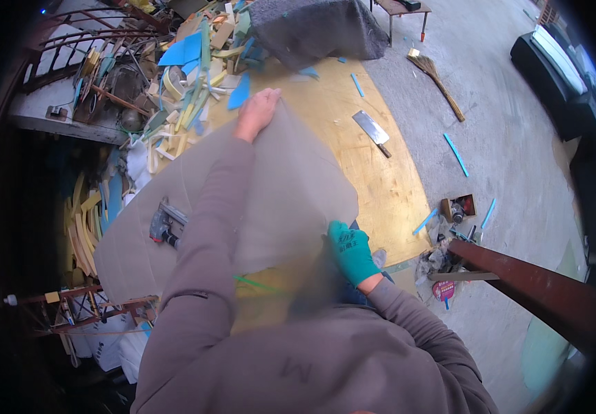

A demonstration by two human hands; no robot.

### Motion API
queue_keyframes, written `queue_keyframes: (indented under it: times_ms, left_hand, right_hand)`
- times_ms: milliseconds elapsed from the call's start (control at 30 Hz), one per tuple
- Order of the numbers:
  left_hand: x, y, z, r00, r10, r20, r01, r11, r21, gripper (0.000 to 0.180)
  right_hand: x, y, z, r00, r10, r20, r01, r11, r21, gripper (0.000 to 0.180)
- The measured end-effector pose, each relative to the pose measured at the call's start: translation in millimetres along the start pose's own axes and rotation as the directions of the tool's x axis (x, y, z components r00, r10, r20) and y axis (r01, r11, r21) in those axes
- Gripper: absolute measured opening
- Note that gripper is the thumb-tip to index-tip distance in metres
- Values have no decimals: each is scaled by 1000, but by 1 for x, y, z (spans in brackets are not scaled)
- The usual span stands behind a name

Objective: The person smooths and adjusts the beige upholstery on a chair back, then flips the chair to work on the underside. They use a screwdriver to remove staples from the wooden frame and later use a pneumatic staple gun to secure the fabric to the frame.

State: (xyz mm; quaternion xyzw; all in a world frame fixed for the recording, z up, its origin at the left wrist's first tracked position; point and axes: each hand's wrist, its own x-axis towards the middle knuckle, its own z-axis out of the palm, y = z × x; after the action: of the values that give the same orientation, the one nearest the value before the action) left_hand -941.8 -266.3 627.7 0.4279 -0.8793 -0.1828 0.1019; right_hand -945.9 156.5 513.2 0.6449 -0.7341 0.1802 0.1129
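Note:
A large grey-beige sheet of fabric [284,179] spreads over the wooden tabletop [391,179], its middle blurred. My bare left hand [259,112] is closed on the sheet's far edge, arm stretched forward. Nearer to me, my right hand [353,252], in a teal glove, pinches the sheet's right edge. Between the two hands the fabric is pulled taut. A dark staple gun [167,222] lies on the left part of the sheet, beside my left forearm. To the right, a cleaver [372,131] rests on the bare wood.
Foam offcuts [198,90] pile up at the far left, with a dark grey cloth-covered block [319,31] beyond. On the concrete floor lie a broom [437,84] and blue strips [457,155]. A reddish-brown beam [529,290] juts in from the right.

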Motion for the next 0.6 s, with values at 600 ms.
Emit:
queue_keyframes:
  times_ms: [600]
  left_hand:
    - [-102,41,2,758,646,91,-639,705,308,22]
  right_hand:
    - [3,-10,-18,991,-39,127,82,930,-358,27]
